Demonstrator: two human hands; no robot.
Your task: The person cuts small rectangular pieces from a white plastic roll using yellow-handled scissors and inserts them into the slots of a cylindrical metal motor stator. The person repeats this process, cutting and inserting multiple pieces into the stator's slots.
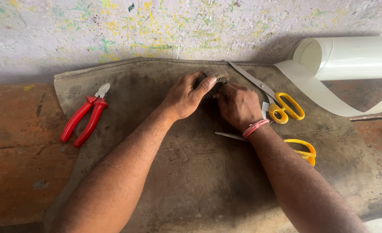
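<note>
Fingers first: my left hand (186, 96) is curled around a small dark brown ribbed block (217, 77), thumb pressed across its near face, so that grip is closed on it. My right hand (238, 105) is bunched tight against the block's lower right edge, fingers folded in; it touches the block, but I cannot tell if it actually pinches it. The block sits just above both hands, at about 12 o'clock from my knuckles, resting near the far edge of the worn brown mat (191, 185).

Moving out: at 3 o'clock from the right hand, just beside it, lie yellow-handled scissors (281, 103), blades pointing up-left toward the block. A pink thread band (255, 127) wraps my right wrist. Under that forearm, at 5 o'clock, a second pair of yellow scissors (301, 149) peeks out on both sides.

Well off at 9 o'clock, red-handled cutters (85, 116) lie at the mat's edge. At 2 o'clock, a white sheet roll (350, 56) rests against the paint-flecked wall (156, 26).
</note>
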